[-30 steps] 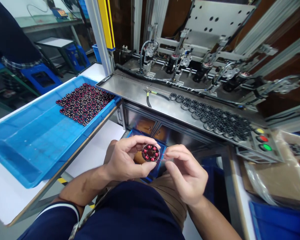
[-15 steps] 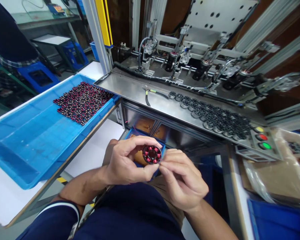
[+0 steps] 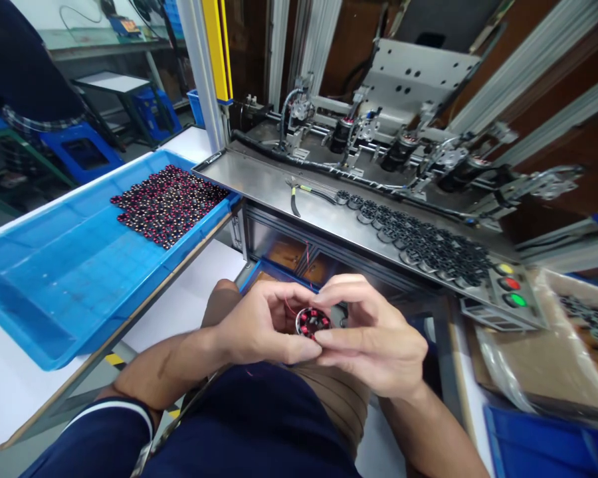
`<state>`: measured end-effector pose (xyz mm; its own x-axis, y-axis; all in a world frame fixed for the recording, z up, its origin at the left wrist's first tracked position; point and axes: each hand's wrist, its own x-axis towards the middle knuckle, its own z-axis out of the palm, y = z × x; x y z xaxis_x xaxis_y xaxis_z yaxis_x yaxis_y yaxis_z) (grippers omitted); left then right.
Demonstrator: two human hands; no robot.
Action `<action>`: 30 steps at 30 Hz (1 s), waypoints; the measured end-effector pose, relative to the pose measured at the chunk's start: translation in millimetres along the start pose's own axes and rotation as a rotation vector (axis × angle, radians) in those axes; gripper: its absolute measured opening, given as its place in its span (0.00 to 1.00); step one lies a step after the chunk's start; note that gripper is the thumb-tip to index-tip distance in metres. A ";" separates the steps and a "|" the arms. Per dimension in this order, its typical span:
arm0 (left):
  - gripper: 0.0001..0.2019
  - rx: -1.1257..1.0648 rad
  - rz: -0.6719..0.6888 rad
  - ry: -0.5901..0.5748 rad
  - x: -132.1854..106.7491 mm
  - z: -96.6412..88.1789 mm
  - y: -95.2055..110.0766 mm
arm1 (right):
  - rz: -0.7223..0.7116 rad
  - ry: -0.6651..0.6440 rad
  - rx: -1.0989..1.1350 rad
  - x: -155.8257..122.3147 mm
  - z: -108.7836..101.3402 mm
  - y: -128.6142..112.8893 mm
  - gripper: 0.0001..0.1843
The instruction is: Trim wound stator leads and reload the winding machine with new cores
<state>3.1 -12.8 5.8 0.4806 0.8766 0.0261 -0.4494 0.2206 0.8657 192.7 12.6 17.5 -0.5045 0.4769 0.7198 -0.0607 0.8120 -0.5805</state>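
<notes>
Over my lap I hold a small round wound stator (image 3: 312, 322) with red coils, pinched between both hands. My left hand (image 3: 259, 325) grips its left edge with thumb and fingers curled round it. My right hand (image 3: 373, 338) closes over its right side, fingers bent and thumb under it. A thin red wire (image 3: 306, 253) rises from the stator. Most of the stator is hidden by my fingers.
A blue tray (image 3: 54, 279) on the left holds several red-wound stators (image 3: 167, 202). On the steel shelf (image 3: 259, 179) lie pliers (image 3: 299, 192) and a row of bare black stators (image 3: 428, 242). A winding machine (image 3: 379, 139) stands behind. Coloured buttons (image 3: 511, 285) sit at right.
My right hand has moved from beside the stator to over it, and both hands have shifted slightly right and lower. The stator has tilted and is more covered.
</notes>
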 end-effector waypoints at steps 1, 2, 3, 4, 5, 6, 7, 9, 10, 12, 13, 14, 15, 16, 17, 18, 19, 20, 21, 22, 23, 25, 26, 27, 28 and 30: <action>0.17 -0.011 -0.022 -0.006 0.3 -0.3 0.4 | -0.012 0.017 -0.041 -1.0 1.3 -2.0 0.14; 0.18 -0.022 -0.044 -0.006 0.5 -0.7 0.5 | -0.026 0.048 -0.103 -2.7 2.7 -4.6 0.13; 0.18 -0.035 -0.060 -0.002 0.6 -1.0 0.3 | -0.042 0.085 -0.182 -5.3 4.2 -7.5 0.13; 0.19 -0.049 -0.069 0.002 0.7 -1.1 -0.2 | -0.062 0.120 -0.271 -8.6 5.8 -10.7 0.14; 0.20 -0.065 -0.062 0.002 0.6 -0.7 -1.1 | -0.079 0.146 -0.361 -12.5 7.3 -13.8 0.14; 0.21 -0.076 -0.035 0.001 0.4 0.2 -2.3 | -0.093 0.161 -0.443 -16.8 8.9 -16.7 0.15; 0.21 -0.072 0.017 0.002 0.3 1.5 -3.7 | -0.102 0.171 -0.511 -21.3 10.6 -19.2 0.17; 0.21 -0.002 0.188 0.022 0.0 5.0 -6.7 | -0.100 0.206 -0.599 -29.0 14.5 -22.8 0.21; 0.21 0.057 0.294 0.044 -0.1 6.7 -8.1 | -0.090 0.230 -0.625 -31.4 17.0 -24.0 0.24; 0.23 0.175 0.490 0.090 0.2 9.4 -10.5 | -0.072 0.284 -0.646 -32.8 22.9 -25.6 0.26; 0.24 0.219 0.566 0.106 0.4 10.1 -11.5 | -0.063 0.308 -0.647 -32.0 26.4 -26.0 0.26; 0.25 0.252 0.622 0.117 0.6 10.5 -12.3 | -0.055 0.331 -0.637 -30.5 30.3 -26.3 0.24; 0.26 0.276 0.663 0.125 0.6 10.6 -13.1 | -0.041 0.360 -0.615 -28.8 34.3 -26.3 0.23; 0.27 0.296 0.687 0.131 0.5 10.6 -14.0 | -0.020 0.395 -0.583 -27.2 38.6 -26.1 0.21; 0.27 0.308 0.701 0.136 0.2 10.6 -14.8 | 0.008 0.432 -0.541 -25.9 42.8 -25.4 0.19; 0.28 0.310 0.709 0.143 -0.3 10.7 -15.8 | 0.043 0.470 -0.495 -24.9 46.9 -24.4 0.18; 0.28 0.300 0.708 0.151 -0.8 11.1 -16.7 | 0.081 0.507 -0.450 -24.4 50.6 -23.0 0.17; 0.28 0.280 0.697 0.162 -1.3 11.5 -17.5 | 0.113 0.539 -0.410 -23.9 53.7 -21.2 0.15; 0.28 0.251 0.675 0.174 -1.8 12.0 -18.0 | 0.137 0.561 -0.378 -23.6 56.1 -19.2 0.14; 0.28 0.217 0.637 0.183 -2.2 12.1 -18.2 | 0.150 0.574 -0.356 -23.1 57.6 -17.1 0.12; 0.28 0.182 0.586 0.181 -2.4 11.8 -18.0 | 0.155 0.581 -0.343 -22.3 58.3 -15.0 0.11; 0.30 0.132 0.444 0.144 -2.7 9.1 -16.2 | 0.143 0.574 -0.334 -20.0 57.1 -11.7 0.09; 0.32 0.125 0.378 0.118 -2.8 6.6 -14.9 | 0.136 0.567 -0.335 -18.4 55.5 -10.7 0.09; 0.33 0.132 0.321 0.085 -2.9 3.5 -13.6 | 0.129 0.559 -0.338 -16.6 53.5 -10.3 0.09; 0.33 0.151 0.278 0.045 -3.1 -0.1 -12.5 | 0.124 0.550 -0.344 -14.6 51.2 -10.5 0.09; 0.28 0.195 0.214 -0.036 -3.4 -7.3 -11.2 | 0.115 0.531 -0.364 -10.7 46.3 -12.5 0.09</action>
<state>1.0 -15.2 -7.6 0.4185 0.8776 0.2339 -0.3921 -0.0576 0.9181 159.0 -18.2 -0.5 0.0090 0.5933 0.8049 0.3110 0.7634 -0.5662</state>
